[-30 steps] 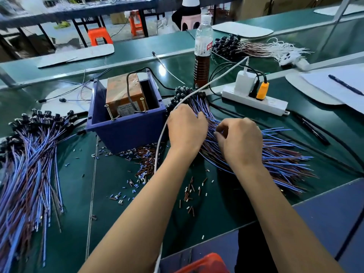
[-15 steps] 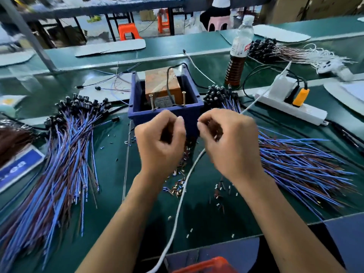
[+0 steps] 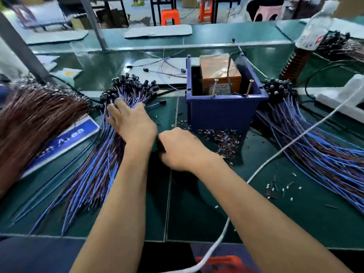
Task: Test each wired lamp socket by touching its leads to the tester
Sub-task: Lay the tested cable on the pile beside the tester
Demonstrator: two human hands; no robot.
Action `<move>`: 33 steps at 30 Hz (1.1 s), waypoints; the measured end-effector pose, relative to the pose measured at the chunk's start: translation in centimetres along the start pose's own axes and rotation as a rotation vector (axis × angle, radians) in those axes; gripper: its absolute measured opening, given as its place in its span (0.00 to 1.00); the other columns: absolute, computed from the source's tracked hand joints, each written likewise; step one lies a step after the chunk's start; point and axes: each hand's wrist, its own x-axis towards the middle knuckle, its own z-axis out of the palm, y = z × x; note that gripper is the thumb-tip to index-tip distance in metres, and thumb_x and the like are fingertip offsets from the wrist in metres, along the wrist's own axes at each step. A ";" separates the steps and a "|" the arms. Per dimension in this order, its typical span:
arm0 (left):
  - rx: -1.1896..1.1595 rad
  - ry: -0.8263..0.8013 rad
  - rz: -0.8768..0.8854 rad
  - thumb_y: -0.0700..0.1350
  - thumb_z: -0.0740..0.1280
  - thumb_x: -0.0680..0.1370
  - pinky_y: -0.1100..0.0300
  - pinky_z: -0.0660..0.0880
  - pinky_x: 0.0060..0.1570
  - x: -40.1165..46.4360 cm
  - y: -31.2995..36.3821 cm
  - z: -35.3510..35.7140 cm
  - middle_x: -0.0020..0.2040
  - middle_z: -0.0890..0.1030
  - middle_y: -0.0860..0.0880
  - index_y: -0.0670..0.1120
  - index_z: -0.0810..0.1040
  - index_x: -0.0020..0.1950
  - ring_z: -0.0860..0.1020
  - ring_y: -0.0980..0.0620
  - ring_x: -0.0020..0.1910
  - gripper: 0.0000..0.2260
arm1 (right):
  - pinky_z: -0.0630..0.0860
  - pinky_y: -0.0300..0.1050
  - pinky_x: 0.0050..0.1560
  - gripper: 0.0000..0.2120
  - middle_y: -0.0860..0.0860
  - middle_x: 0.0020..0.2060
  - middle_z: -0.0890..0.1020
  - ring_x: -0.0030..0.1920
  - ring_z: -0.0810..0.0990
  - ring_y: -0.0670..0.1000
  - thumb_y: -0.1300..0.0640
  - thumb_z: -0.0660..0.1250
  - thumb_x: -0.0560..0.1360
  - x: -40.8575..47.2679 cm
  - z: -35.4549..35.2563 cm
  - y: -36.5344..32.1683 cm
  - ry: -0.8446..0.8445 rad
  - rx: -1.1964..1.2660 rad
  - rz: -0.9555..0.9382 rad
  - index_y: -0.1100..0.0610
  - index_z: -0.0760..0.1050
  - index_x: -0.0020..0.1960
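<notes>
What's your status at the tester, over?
Left hand flat on the left socket pile. Right hand curled on something dark, unclear what. Nothing touching the tester; its screws unobstructed.

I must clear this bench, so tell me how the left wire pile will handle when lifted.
The left wire pile will probably flop: its thin strands fan out loosely under the left hand. The black sockets crowd one end, so that end likely sags. Loose strands may well slip free.

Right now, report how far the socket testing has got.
Likely done: the large pile of wired sockets left of the tester box. In hand: the left hand rests on that pile; the right hand grips something dark, unclear. Left: the pile on the right.
</notes>
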 end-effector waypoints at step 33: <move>-2.933 -0.588 -0.239 0.48 0.54 0.88 0.66 0.56 0.21 0.2 -0.8 -4.3 0.33 0.72 0.44 0.40 0.72 0.45 0.66 0.52 0.22 0.17 | 0.75 0.51 0.44 0.10 0.65 0.41 0.81 0.40 0.74 0.50 0.67 0.62 0.84 1.0 1.8 0.0 0.241 0.986 -0.071 0.66 0.79 0.47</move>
